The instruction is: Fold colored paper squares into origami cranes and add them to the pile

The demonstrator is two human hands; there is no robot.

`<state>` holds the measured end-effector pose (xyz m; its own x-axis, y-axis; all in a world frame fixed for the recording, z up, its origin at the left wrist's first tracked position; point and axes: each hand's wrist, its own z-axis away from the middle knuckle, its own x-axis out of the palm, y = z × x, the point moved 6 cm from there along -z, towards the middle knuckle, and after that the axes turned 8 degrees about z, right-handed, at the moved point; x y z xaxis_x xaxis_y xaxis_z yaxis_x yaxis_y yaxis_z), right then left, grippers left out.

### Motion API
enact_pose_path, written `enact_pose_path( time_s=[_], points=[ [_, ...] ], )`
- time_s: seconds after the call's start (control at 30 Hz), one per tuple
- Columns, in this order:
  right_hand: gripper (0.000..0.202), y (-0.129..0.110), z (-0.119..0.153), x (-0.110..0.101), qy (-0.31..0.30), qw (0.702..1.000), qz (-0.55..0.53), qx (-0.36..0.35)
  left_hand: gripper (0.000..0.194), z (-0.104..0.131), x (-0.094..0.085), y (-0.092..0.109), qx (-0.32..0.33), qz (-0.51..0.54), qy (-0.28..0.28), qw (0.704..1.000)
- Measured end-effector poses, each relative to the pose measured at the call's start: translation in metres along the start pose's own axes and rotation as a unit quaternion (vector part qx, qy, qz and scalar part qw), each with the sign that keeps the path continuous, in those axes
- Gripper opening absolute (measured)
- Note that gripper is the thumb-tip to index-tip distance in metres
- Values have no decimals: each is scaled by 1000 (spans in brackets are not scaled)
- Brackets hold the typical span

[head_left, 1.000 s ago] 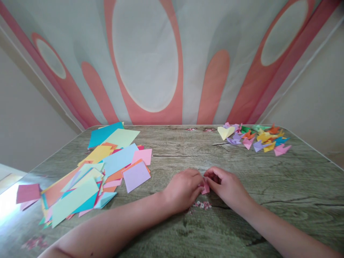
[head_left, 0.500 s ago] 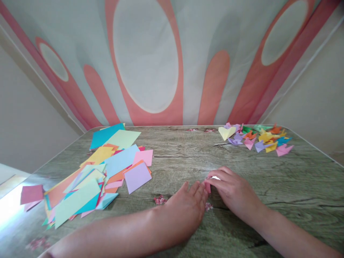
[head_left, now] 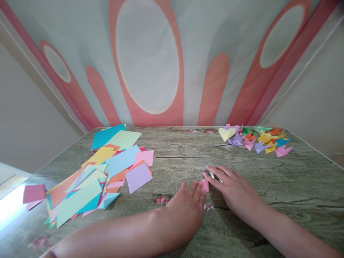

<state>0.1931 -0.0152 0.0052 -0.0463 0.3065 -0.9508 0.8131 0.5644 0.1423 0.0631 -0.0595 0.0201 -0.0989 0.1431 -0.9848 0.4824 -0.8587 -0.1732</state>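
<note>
A small folded piece of pink paper (head_left: 205, 185) lies on the table in front of me. My left hand (head_left: 188, 206) rests flat with its fingers stretched out, and their tips cover the paper's left part. Just right of the paper is my right hand (head_left: 232, 186), palm down. Its thumb tip is by the paper's top corner and the forefinger reaches a little beyond, apart from the thumb. A bright white strip (head_left: 212, 175) shows between that thumb and forefinger; I cannot tell whether it is an object or glare.
Overlapping coloured paper sheets (head_left: 77, 202) spread over the left side of the wood-patterned table (head_left: 177, 163). A dark pink square (head_left: 34, 194) lies at the far left. Several small folded paper figures (head_left: 266, 137) cluster at the back right, with a pale yellow paper heart (head_left: 227, 134) beside them.
My right thumb and forefinger have come away from the pink paper's edge and spread apart, so more of the paper shows. My left hand stays almost in place.
</note>
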Motion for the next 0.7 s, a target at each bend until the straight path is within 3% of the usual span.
enact_pose_path(
  time_s=[0.23,0.47,0.7],
  points=[
    [45,-28,3,-14,9,999,33,-38,50,1,0,-2,-11,1,8,1000],
    [60,-13,7,-4,-15,1000,20,-16,56,2,-2,-12,-1,57,-38,998],
    [56,-18,6,0,-19,999,35,-19,55,0,-5,-14,-3,70,-60,996]
  ],
)
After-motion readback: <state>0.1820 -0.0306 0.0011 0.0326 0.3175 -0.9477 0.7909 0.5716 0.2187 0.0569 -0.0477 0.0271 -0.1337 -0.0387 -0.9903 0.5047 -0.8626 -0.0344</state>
